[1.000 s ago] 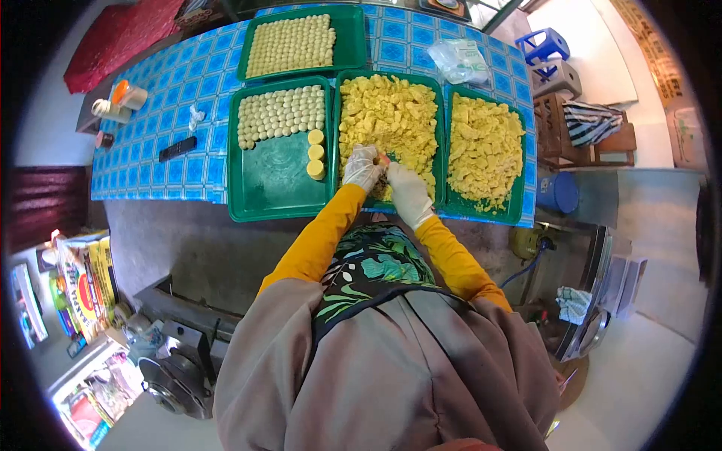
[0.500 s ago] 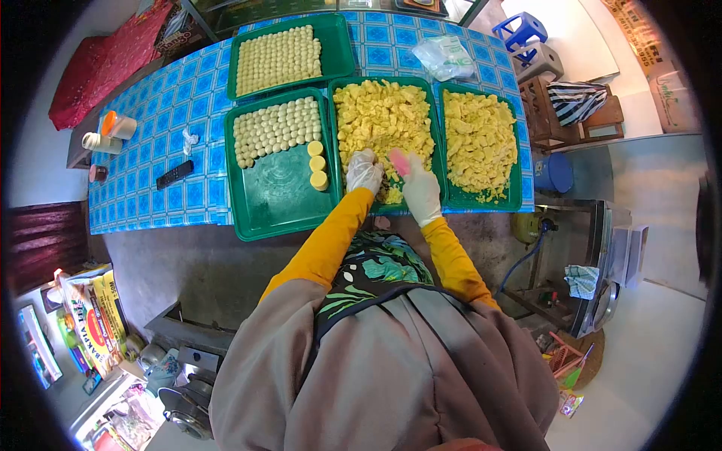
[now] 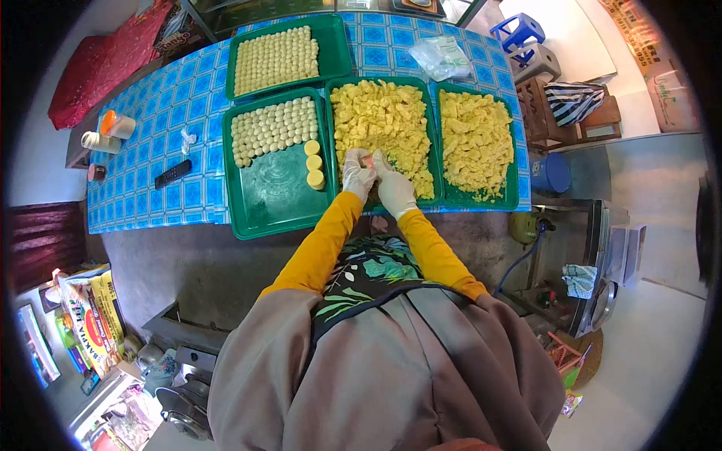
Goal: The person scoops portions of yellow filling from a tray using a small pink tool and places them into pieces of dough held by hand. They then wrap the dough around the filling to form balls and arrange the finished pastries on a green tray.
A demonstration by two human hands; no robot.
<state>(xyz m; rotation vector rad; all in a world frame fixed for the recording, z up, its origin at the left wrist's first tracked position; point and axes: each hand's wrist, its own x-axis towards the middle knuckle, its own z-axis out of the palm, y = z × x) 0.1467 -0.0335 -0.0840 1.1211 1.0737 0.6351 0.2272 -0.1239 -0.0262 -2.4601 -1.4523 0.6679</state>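
Note:
My left hand [image 3: 359, 177], in a clear glove, is closed at the near edge of the middle green tray [image 3: 329, 113]. Touching it is my right hand [image 3: 395, 189], in a white glove. Between their fingers a small part of a pink tool [image 3: 367, 161] shows; its rest is hidden. Yellow crumbly pieces [image 3: 383, 113] fill the middle tray, and more lie in the right tray [image 3: 514, 161]. The left tray [image 3: 271, 199] holds rows of pale round pieces [image 3: 274, 128] and several yellow discs [image 3: 314, 163] near its right side.
A back tray [image 3: 336, 49] holds more round pieces. Beside it lies a plastic bag [image 3: 441, 59]. A remote [image 3: 173, 174], crumpled tissue [image 3: 188, 140] and jars [image 3: 118, 125] sit on the blue checked cloth [image 3: 376, 37]. Stools [image 3: 519, 31] stand back right.
My right hand has moved left and turned inward, bringing the pink tool against my left hand. My left hand has shifted slightly left. The view has shifted slightly.

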